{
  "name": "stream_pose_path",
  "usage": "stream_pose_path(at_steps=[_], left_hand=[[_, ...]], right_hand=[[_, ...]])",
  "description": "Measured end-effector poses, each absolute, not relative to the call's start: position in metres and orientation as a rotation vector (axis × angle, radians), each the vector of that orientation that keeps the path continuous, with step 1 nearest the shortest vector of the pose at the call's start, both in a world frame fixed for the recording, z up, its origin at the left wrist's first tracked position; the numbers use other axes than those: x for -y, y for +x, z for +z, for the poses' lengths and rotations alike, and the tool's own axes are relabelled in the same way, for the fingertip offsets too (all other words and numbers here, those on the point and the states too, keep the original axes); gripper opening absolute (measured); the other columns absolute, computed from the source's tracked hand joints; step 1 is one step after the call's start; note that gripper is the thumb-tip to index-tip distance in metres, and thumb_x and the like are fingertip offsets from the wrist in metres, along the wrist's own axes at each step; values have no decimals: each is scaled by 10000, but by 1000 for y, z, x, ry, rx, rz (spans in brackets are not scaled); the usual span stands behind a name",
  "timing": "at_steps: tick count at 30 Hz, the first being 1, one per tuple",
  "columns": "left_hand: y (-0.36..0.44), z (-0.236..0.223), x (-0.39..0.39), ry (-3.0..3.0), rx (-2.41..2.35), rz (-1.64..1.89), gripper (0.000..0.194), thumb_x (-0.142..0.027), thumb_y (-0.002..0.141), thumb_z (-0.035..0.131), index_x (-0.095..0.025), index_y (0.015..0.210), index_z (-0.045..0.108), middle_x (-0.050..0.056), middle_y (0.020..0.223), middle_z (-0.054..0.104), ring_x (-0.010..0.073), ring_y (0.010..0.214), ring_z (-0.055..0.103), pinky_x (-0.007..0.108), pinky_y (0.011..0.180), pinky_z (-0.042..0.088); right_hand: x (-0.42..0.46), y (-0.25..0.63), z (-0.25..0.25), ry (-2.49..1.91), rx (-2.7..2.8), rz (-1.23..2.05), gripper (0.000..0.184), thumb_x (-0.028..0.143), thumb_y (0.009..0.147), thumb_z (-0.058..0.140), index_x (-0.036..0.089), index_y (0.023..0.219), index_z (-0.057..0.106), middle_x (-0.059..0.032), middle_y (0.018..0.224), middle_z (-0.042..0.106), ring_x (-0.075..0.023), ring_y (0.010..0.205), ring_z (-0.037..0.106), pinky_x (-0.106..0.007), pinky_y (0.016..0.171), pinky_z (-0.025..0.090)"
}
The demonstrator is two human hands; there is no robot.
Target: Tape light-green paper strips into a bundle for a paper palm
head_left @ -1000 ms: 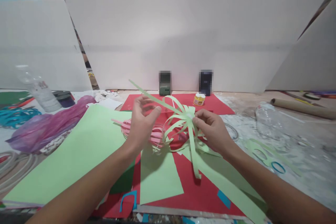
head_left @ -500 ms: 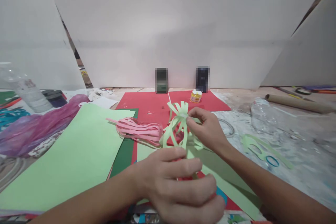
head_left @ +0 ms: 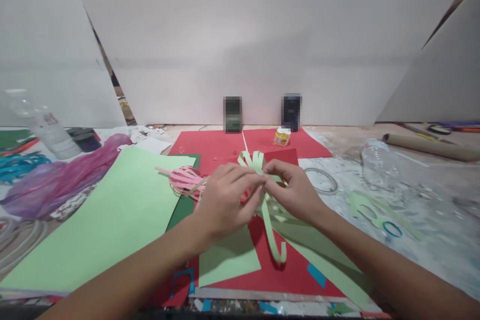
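Note:
Light green paper strips (head_left: pixel 272 237), gathered and curled at one end, are held up between both hands over the red paper. My left hand (head_left: pixel 230 197) closes on the gathered part from the left, its thumb and fingertips pressed together. From the other side my right hand (head_left: pixel 294 187) pinches the same spot with thumb and forefinger. One long strip hangs down and hooks up at its tip. A bundle of pink paper strips (head_left: pixel 183 180) lies just behind my left hand, partly covered by it.
Light green sheets (head_left: pixel 101 215) lie on the left, beside a pink plastic bag (head_left: pixel 90 175) and a bottle (head_left: pixel 52 130). A small yellow jar (head_left: pixel 282 136) stands on red paper (head_left: pixel 210 142) at the back. Green scissors-like cutouts (head_left: pixel 369 210), a wire ring (head_left: pixel 324 180) and a cardboard tube (head_left: pixel 427 147) are on the right.
My left hand has risen from the front edge to meet my right hand at the gathered strips. A long strip now dangles below them.

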State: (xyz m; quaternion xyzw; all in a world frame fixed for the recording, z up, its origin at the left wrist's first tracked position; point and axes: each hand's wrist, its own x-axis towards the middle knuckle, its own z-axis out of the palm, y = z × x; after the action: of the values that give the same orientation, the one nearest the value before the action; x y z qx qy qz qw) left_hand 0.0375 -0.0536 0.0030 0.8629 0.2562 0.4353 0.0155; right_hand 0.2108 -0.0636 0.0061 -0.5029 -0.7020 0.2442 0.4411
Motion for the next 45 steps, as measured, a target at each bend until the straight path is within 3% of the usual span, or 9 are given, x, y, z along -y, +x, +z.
stream_pose_path(at_steps=[4,20,31,37,45], left_hand=[[33,9,45,2699,-940,1471,106,-217,832,593,-212,840,699,28,848,718,182,805,591,347,743,428],[36,18,54,2612,-910,1635,90,-189,781,632,-211,749,713,19,785,717,174,743,542,334,695,442],[32,20,54,2667,-919,1570,130,-187,805,606,-225,830,728,36,863,709,187,804,530,361,737,435],[34,19,53,2659,-963,1621,97,-209,793,641,-229,798,735,28,825,708,178,780,518,347,716,434],[35,19,56,2643,-972,1557,110,-221,808,627,-219,797,737,40,809,703,179,770,521,343,702,434]], right_hand=[[74,204,8,-1160,1701,681,86,204,820,525,180,738,531,24,666,505,-98,571,423,-208,489,321],[78,205,7,-1019,1645,798,52,186,856,536,193,806,550,27,738,546,-89,604,468,-206,543,383],[79,206,9,-1058,1620,771,94,259,868,574,194,800,583,16,713,565,-97,594,485,-211,515,384],[79,203,9,-1017,1643,748,95,257,869,573,195,803,599,0,744,598,-123,667,541,-240,596,420],[80,201,10,-1070,1645,659,92,166,836,551,193,747,553,25,676,555,-101,602,515,-204,530,399]])
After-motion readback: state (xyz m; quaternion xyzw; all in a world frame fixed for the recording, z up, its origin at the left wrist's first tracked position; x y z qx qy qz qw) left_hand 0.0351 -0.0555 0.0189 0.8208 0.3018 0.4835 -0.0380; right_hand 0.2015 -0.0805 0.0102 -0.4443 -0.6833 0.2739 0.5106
